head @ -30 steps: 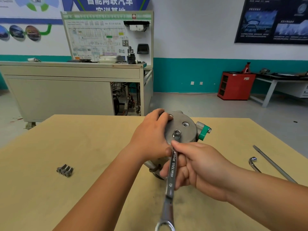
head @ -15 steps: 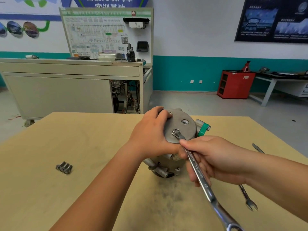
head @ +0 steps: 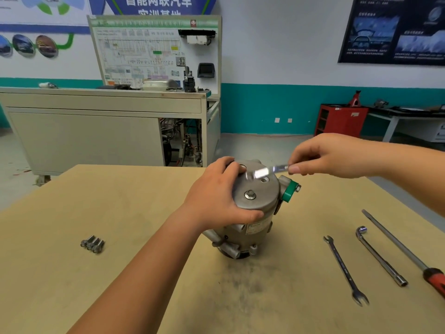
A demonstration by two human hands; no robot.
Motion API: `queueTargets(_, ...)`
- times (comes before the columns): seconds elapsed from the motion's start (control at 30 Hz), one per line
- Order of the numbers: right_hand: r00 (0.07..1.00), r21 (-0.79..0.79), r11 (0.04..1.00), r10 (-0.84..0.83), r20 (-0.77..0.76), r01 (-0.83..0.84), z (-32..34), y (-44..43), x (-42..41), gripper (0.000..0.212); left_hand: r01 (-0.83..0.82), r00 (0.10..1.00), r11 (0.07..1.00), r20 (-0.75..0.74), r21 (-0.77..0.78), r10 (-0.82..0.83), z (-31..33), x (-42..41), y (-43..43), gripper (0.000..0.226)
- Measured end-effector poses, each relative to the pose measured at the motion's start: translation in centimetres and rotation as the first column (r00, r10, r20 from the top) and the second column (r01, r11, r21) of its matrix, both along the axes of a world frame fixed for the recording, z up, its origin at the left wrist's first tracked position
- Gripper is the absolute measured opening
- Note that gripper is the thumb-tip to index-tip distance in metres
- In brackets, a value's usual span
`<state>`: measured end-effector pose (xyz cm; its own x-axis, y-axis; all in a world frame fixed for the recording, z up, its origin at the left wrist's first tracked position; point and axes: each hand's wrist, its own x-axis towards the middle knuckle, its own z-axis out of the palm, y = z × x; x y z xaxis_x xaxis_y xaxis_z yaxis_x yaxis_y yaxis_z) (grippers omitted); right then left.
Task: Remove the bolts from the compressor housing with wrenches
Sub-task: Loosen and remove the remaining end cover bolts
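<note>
The compressor housing (head: 255,206) is standing at frame centre on the tabletop (head: 120,213), one bolt (head: 250,194) sitting in its top face. We are gripping its rim with our left hand (head: 216,196) and pinching a blurred wrench (head: 267,171) just above it with our right hand (head: 330,155). Seated badly, we are guessing, it could slip and round the bolt.

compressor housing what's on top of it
One bolt, an empty hole, the left hand gripping the housing, the right hand's blurred wrench above. Under the left hand: hidden.
</note>
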<state>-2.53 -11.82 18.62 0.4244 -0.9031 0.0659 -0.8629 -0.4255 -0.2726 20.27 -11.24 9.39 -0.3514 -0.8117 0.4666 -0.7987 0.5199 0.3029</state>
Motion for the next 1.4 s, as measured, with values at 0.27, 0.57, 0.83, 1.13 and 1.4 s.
queueTargets(0.27,0.535,0.433,0.888,-0.294,0.792,-0.153,-5.0,7.6,4.2,0.019,-0.007,0.999,1.0,-0.037,-0.02,0.006,-0.1,-0.5,0.1,0.086)
queueTargets(0.57,-0.13,0.447,0.879,-0.469,0.874,-0.169,-12.8,11.2,11.8,0.036,-0.029,0.999,0.999,-0.038,-0.037,0.028,-0.3,-0.6,0.3,0.089)
queueTargets(0.83,-0.093,0.394,0.88,-0.43,0.898,-0.264,-11.1,10.1,12.4,0.045,-0.023,0.999,0.999,-0.032,-0.044,0.021,-0.4,-0.4,-0.3,0.083)
queueTargets(1.13,-0.083,0.424,0.86,-0.462,0.883,-0.284,-10.2,8.0,12.6,0.029,-0.023,1.0,0.996,0.009,-0.083,0.024,-1.0,-0.1,-1.2,0.053)
queueTargets(1.4,-0.14,0.462,0.798,-0.546,0.826,-0.387,-9.7,7.6,12.4,0.036,-0.045,0.999,0.998,-0.017,-0.049,0.044,-1.1,-0.3,-1.2,0.06)
